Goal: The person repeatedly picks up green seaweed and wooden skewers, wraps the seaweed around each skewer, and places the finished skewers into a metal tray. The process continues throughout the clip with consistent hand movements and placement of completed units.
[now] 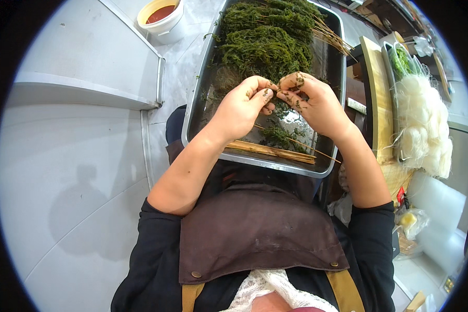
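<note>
My left hand (240, 107) and my right hand (314, 99) meet over a metal tray (187, 128). Their thumbs and fingers pinch at a bit of green seaweed, mostly hidden by the fingertips. Small green scraps cling to both hands. Skewers loaded with dark green seaweed (267, 50) are heaped in the tray's far half, bare stick ends (333, 35) pointing right. A bundle of bare bamboo skewers (273, 152) lies along the near side. One single skewer (316, 150) slants across loose seaweed (280, 134) below my hands.
A white bucket of red-brown liquid (160, 19) stands on the floor at the far left. White rice noodles (421, 124) fill a container on my right, beside a wooden board (378, 105). A pale cabinet (82, 156) rises close on my left.
</note>
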`<state>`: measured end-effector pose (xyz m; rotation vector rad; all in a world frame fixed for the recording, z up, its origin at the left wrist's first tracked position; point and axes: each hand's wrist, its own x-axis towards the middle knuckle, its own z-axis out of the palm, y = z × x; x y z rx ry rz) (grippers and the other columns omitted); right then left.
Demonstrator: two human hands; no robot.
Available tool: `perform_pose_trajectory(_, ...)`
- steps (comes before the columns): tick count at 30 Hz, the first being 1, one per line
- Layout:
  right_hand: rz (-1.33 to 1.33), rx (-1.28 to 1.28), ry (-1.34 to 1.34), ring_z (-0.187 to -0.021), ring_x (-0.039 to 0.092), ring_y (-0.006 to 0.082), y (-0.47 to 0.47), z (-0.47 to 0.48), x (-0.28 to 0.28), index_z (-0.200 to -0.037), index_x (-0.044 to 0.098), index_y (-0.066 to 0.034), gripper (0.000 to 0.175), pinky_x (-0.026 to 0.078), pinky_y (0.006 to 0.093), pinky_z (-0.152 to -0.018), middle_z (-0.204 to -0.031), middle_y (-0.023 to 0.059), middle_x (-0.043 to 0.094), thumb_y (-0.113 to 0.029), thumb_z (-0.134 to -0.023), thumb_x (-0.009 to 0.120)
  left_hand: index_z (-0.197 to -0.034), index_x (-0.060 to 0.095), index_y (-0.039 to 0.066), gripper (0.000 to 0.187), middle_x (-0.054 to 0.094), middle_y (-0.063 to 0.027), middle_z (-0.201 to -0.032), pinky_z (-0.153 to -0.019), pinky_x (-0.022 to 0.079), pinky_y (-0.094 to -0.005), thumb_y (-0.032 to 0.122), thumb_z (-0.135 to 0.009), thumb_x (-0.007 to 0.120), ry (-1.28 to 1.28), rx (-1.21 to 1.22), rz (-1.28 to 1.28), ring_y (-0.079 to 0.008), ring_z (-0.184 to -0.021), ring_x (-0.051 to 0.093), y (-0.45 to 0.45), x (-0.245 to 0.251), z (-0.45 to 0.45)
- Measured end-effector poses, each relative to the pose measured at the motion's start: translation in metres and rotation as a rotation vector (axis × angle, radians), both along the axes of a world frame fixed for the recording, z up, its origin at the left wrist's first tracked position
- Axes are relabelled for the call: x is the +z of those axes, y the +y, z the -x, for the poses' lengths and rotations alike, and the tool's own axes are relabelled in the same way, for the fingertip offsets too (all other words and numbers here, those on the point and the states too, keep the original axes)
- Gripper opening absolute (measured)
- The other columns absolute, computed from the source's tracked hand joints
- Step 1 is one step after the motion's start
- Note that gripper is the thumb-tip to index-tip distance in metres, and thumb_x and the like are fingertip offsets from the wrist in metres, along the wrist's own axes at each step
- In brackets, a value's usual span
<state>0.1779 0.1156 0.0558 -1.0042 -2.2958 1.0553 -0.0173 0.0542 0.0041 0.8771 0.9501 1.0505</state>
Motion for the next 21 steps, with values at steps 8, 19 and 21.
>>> perform_pose_trajectory(8, 0.600, -0.159, 0.427, -0.096, 0.060, 0.0089, 0.000, -0.008, 0.000, -0.114, 0.061, -0.0056, 0.024, 0.050, 0.0256, -0.085, -0.106, 0.0008, 0.065, -0.014, -0.096, 0.074, -0.114, 0.051, 0.004, 0.021, 0.057, -0.0011, -0.108, -0.089, 0.049, -0.0226, 0.001, -0.100, 0.065, 0.006, 0.067, -0.310, -0.0076, -0.102, 0.057, -0.006, 0.001, -0.017)
perform_pose_trajectory(19, 0.877, -0.350, 0.839, -0.089, 0.066, 0.0117, -0.025, -0.002, -0.019, -0.125, 0.057, -0.0063, 0.037, 0.054, 0.0280, -0.083, -0.100, 0.0016, 0.066, -0.010, -0.093, 0.076, -0.107, 0.059, 0.006, 0.009, 0.061, 0.0030, -0.099, -0.085, 0.048, -0.0212, 0.009, -0.101, 0.066, -0.090, 0.123, -0.175, -0.0038, -0.092, 0.057, -0.017, 0.005, -0.009)
perform_pose_trajectory(21, 0.907, -0.334, 0.825, -0.087, 0.066, 0.0118, -0.025, -0.002, -0.020, -0.124, 0.058, -0.0067, 0.036, 0.054, 0.0281, -0.083, -0.099, 0.0012, 0.066, -0.010, -0.093, 0.076, -0.105, 0.061, 0.005, 0.008, 0.064, 0.0029, -0.097, -0.085, 0.048, -0.0213, 0.011, -0.102, 0.066, -0.101, 0.095, -0.151, -0.0039, -0.091, 0.057, -0.016, 0.007, -0.002)
